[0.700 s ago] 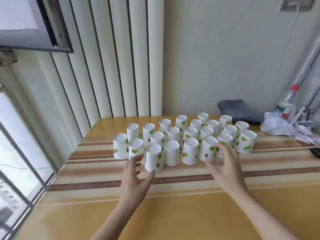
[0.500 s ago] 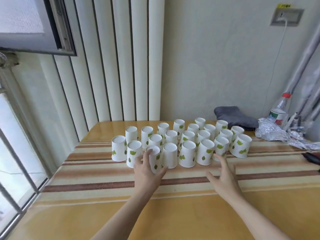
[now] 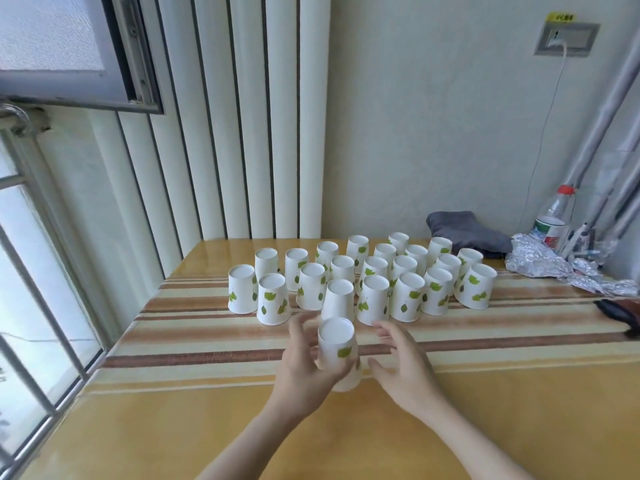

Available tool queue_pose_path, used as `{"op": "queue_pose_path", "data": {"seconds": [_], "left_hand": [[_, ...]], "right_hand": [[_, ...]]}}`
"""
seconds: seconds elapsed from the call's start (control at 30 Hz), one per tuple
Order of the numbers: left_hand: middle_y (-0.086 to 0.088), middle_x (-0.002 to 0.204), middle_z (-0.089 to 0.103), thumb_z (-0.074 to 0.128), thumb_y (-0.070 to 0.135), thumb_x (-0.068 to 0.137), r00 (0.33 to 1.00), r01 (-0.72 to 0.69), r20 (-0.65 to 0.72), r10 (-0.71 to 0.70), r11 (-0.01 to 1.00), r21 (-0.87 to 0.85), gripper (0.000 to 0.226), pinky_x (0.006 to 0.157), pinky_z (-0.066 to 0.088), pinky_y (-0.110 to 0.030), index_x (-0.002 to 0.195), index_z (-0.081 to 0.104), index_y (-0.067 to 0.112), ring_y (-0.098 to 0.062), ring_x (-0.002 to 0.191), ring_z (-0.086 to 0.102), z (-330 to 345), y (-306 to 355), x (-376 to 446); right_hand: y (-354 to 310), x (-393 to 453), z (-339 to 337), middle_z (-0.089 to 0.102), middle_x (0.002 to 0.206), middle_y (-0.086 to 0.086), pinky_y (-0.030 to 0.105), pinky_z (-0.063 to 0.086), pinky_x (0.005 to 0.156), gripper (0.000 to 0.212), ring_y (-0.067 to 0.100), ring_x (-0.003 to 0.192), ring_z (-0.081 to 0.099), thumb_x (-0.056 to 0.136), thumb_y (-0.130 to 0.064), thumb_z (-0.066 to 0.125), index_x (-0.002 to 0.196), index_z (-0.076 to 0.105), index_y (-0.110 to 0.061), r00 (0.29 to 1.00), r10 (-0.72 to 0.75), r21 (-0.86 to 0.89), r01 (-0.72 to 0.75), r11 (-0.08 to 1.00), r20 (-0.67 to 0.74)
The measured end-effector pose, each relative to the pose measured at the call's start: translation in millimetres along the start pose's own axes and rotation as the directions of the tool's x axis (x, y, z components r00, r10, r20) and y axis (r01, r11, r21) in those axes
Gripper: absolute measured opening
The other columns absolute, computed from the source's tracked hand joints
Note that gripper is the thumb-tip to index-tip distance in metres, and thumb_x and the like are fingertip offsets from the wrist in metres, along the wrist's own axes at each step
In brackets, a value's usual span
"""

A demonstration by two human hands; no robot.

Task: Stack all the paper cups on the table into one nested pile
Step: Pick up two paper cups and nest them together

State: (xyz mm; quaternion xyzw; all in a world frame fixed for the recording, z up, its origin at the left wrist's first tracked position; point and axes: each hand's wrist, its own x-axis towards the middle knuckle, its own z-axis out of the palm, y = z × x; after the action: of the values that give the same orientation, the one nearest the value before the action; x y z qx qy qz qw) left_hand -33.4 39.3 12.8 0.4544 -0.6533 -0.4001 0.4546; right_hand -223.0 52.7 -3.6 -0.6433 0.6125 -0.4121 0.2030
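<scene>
Paper cup [image 3: 336, 348] upside down, gripped in left hand [image 3: 304, 372], right hand [image 3: 403, 370] open just beside.

left hand [image 3: 304, 368] now wrapped around one upside-down paper cup [image 3: 336, 344], drawn out of the front row toward the near table edge, right hand [image 3: 401, 365] pulled back open beside it

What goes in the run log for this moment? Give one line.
left hand: grips upside-down cup | right hand: open beside it | other cups: unstacked on table
</scene>
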Motion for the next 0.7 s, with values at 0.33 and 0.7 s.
{"op": "queue_pose_path", "data": {"seconds": [0.33, 0.7], "left_hand": [[0.02, 0.123, 0.062, 0.089, 0.029, 0.062, 0.958, -0.011, 0.286, 0.021, 0.999, -0.034, 0.078, 0.098, 0.044, -0.016, 0.126, 0.046, 0.038, 0.0, 0.122, 0.055, -9, -14, -24], [-0.008, 0.138, 0.046, 0.078, 0.028, 0.078, 0.958, 0.124, -0.284, -0.033, 0.944, 0.306, 0.073, 0.095, 0.039, -0.032, 0.139, 0.041, 0.014, -0.026, 0.125, 0.045, -74, -26, 105]], "right_hand": [[5, -11, -19, 0.056, 0.114, -0.011, 0.032, 0.049, 0.097, 0.051, 0.003, 0.108, 0.056, 0.083, -0.003, 0.064, 0.114, 0.05, -0.041, 1.0, 0.015, -0.08, -0.017, 0.997, -0.022], [8, 135, -77, 0.034, 0.147, 0.003, 0.041, 0.039, 0.102, 0.071, 0.03, 0.131, 0.038, 0.081, -0.039, 0.068, 0.144, 0.037, -0.031, 0.973, 0.225, -0.481, -0.221, 0.849, -0.05]]}}
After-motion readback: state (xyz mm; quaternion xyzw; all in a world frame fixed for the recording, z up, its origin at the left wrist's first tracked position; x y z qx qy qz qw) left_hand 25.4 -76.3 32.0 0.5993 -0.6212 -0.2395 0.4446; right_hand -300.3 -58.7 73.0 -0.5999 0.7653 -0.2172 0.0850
